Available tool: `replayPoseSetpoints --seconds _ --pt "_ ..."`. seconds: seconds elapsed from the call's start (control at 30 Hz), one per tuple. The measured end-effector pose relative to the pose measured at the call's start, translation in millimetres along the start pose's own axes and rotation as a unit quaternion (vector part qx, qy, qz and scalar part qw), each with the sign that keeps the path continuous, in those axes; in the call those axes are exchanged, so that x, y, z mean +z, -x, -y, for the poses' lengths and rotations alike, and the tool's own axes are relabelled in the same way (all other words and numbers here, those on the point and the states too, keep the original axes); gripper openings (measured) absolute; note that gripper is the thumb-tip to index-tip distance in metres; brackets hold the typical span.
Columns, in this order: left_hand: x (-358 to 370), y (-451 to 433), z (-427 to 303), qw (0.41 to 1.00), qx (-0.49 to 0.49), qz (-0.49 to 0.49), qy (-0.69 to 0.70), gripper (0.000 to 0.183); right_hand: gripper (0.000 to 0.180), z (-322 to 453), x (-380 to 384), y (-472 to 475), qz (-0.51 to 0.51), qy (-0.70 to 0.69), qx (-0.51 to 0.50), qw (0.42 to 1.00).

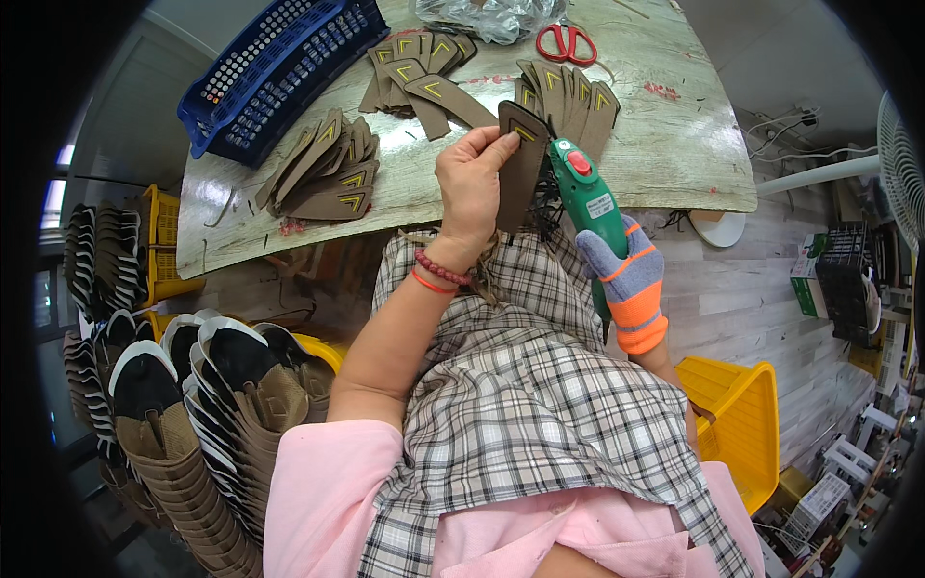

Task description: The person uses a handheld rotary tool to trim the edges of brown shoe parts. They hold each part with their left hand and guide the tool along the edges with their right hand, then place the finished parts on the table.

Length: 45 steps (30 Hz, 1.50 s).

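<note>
My left hand (473,177), bare, pinches a brown strap piece (522,170) with a yellow V mark near its upper end. My right hand (623,271), in a grey and orange glove, grips a green handheld electric tool (594,199) with a red switch. The tool's tip is at the strap piece's right edge; the exact contact is hard to tell. Similar brown pieces lie in a fanned pile (571,101) just behind, in another pile (423,72) further left, and in a third (325,173) near the table's left front. Dark scraps hang below the held piece.
A blue plastic basket (278,79) stands on the table (433,191) at the back left. Red-handled scissors (566,45) and a clear plastic bag (498,18) lie at the back. Stacked shoe uppers (173,462) fill the lower left. A yellow crate (755,433) sits at my right, a fan (900,166) beyond.
</note>
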<state>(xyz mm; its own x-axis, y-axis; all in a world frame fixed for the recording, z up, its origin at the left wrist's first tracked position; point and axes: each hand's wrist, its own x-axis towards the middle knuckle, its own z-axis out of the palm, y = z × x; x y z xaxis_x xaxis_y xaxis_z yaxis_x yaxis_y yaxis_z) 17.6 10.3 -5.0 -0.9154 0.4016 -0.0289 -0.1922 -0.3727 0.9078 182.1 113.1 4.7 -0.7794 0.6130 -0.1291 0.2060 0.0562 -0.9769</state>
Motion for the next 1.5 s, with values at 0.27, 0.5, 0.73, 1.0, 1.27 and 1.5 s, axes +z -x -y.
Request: replayPoseSetpoints --seconds 0.27,0.5,0.73,1.0,1.27,1.5 --pt "-9.3 -15.1 -6.0 0.991 0.071 0.027 -0.111 0.015 0.037 2.1 -2.0 2.4 0.009 0.028 -0.022 0.999" --pt "-11.2 -16.4 -2.4 0.982 0.094 0.057 -0.156 0.014 0.037 2.5 -2.2 1.7 0.021 -0.006 0.017 1.000" --pt "-13.2 -10.4 -2.5 0.965 0.103 0.115 -0.211 0.013 0.035 3.1 -3.8 0.9 0.016 -0.013 0.009 1.000" --pt "-18.1 -17.5 -14.5 0.943 0.116 0.163 -0.265 0.013 0.035 1.3 -7.4 -0.4 0.024 -0.002 -0.016 1.000" --pt "-82.4 -44.9 -84.7 0.921 0.106 0.131 -0.350 0.016 0.035 -1.3 -6.5 1.1 0.021 -0.041 -0.001 0.999" --pt "-171.4 -85.5 -163.8 0.625 0.239 0.000 -0.743 0.024 0.035 -7.6 -7.7 -1.9 0.019 -0.014 0.005 1.000"
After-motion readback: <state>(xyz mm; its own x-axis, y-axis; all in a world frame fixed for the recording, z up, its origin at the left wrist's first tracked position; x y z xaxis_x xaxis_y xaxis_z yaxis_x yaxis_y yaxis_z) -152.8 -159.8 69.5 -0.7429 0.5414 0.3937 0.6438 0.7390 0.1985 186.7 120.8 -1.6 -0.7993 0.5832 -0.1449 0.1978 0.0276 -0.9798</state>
